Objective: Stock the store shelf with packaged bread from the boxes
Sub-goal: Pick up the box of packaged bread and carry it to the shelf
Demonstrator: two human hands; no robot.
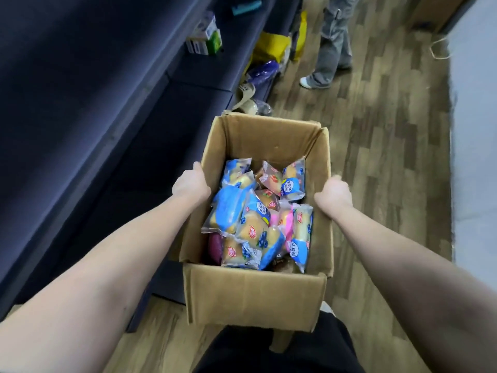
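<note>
Cardboard box, glossy bread packets inside; left hand, right hand gripping side walls.

Dim, soft indoor light; dark shelf underexposed; wide-angle bending at edges; slight blur overall.

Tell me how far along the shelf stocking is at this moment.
Early. Done: nothing evident; the dark shelf beside the person shows no bread, only a few cartons farther along. In hand: the left hand and right hand grip the sides of the open cardboard box. Left: all the bread packets inside remain to be shelved.
</note>
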